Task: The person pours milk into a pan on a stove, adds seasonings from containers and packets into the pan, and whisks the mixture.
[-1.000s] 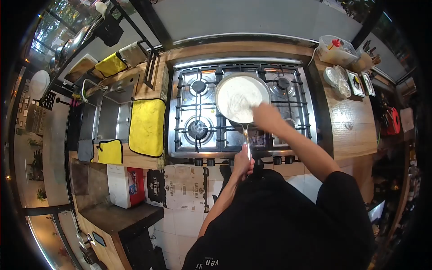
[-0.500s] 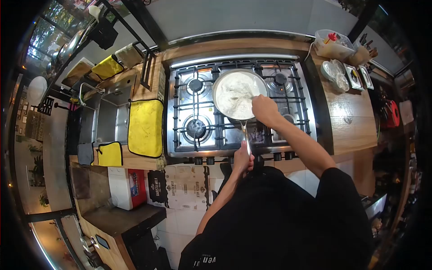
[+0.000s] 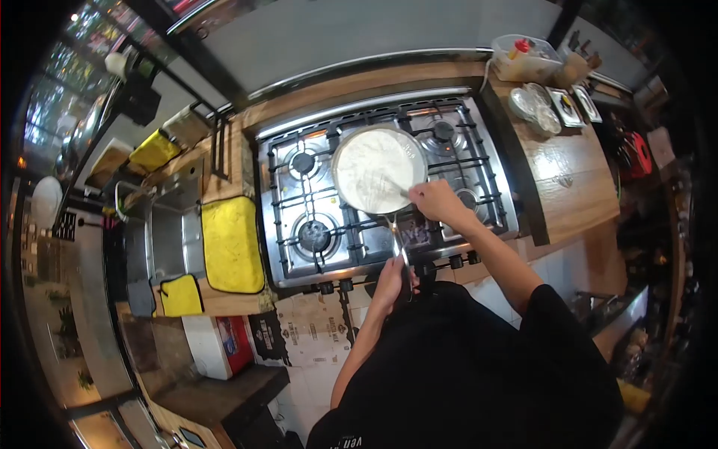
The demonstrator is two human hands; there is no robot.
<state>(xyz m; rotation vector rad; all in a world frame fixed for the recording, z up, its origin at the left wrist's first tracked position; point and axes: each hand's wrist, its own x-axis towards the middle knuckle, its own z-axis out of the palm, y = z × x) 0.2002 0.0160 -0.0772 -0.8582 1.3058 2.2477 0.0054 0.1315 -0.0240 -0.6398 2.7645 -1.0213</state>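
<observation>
A frying pan (image 3: 396, 230) sits over the middle of the gas stove (image 3: 288, 258), its long metal handle pointing toward me. Creamy white sauce (image 3: 372, 161) fills it nearly to the rim. My left hand (image 3: 389, 283) is closed around the end of the handle. Over the pan's near right edge, my right hand (image 3: 437, 202) is closed on a whisk (image 3: 389, 183). The whisk's wires dip into the sauce and are only faintly visible. Its grip is mostly hidden in my fingers.
Yellow cloths (image 3: 233, 243) lie left of the stove beside a steel sink (image 3: 176, 239). On the right counter stand a clear plastic bin (image 3: 523, 63), bowls (image 3: 535, 108) and small metal trays (image 3: 566, 107). Bare burners (image 3: 314, 236) surround the pan.
My view has tilted and shifted. My right hand has moved the whisk toward the pan's near right side, and the sauce surface looks smoother. My left hand keeps its hold on the handle.
</observation>
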